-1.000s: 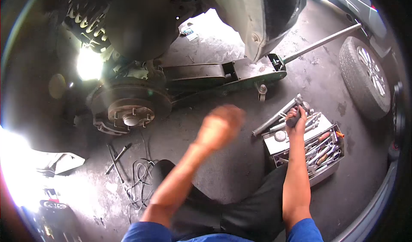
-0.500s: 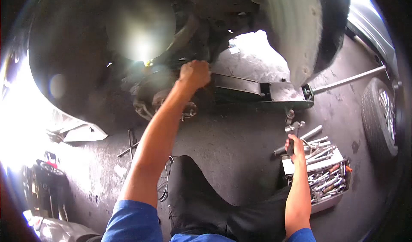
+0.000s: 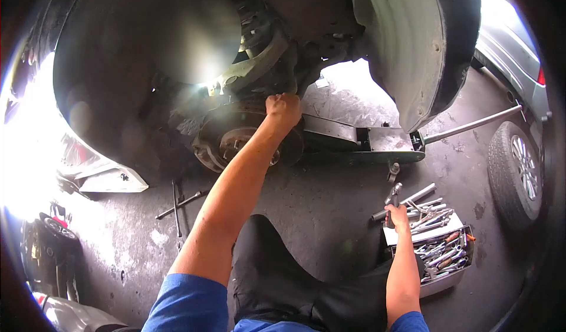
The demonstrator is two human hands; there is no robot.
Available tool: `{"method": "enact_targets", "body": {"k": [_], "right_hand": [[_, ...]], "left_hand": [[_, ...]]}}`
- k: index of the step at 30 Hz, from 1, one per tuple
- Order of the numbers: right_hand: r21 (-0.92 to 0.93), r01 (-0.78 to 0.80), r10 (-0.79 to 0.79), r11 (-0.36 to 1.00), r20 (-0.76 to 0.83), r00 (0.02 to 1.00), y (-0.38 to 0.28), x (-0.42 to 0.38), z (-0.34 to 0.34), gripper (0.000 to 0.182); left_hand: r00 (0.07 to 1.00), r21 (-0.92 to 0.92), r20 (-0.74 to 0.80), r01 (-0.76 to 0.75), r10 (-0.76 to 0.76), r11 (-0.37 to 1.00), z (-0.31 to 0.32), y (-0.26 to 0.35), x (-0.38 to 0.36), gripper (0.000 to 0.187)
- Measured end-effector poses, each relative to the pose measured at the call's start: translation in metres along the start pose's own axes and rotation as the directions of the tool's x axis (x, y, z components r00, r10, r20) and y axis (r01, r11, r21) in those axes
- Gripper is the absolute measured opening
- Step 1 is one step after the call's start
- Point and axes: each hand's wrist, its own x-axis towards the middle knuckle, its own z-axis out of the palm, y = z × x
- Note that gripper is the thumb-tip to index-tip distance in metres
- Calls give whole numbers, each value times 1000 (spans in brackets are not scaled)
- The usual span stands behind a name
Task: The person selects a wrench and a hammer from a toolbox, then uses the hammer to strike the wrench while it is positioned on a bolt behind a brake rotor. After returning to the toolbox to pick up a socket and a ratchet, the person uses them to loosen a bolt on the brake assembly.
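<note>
Toolbox (image 3: 443, 283) stood open, wrenches (image 3: 449, 254) crowded inside; more tools (image 3: 433, 219) lay on white panel (image 3: 391, 236) at its far side. Right hand (image 3: 399, 215), beside panel, gripped black-handled tool (image 3: 393, 196). Left hand (image 3: 284, 109), well left of toolbox, curled at brake disc (image 3: 230, 120); contents, cannot tell.

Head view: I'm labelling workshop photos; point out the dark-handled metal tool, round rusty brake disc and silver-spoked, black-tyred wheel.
Dark-handled metal tool (image 3: 394, 196), head view: upper end.
Round rusty brake disc (image 3: 232, 139), head view: raised centre.
Silver-spoked, black-tyred wheel (image 3: 503, 176), head view: tyre tread.
</note>
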Motion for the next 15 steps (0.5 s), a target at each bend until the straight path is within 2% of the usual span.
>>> {"method": "enact_targets", "body": {"k": [2,5,7,9,12,13,14,15], "right_hand": [[-57,9,-8,998,11,1000,-6,-10,3,13],[-138,28,-20,990,62,998,1,-4,4,12],[-215,70,-59,974,55,997,-3,-9,9,13],[-303,166,-164,938,33,986,-12,-21,12,17],[-294,386,-392,874,39,919,-39,-49,14,33],[-292,472,-490,832,16,872,-52,-62,16,36],[-348,388,-424,853,-31,905,-65,-76,19,42],[-517,388,-487,763,-66,871,-60,-71,18,43]], "left_hand": [[999,-26,14,35,-35,999,-6,1,-1,28],[987,34,161,-10,4,999,-26,4,-7,25],[993,41,117,2,-7,999,-21,7,-8,25],[998,41,64,-13,11,999,-9,5,-4,28],[998,30,44,-47,46,998,-32,-5,-12,42],[997,-28,68,-45,47,999,-49,-15,-11,56],[992,-195,-65,-122,111,973,-64,-31,-22,58],[958,-396,-272,-201,95,896,-75,-48,-37,59]]}}
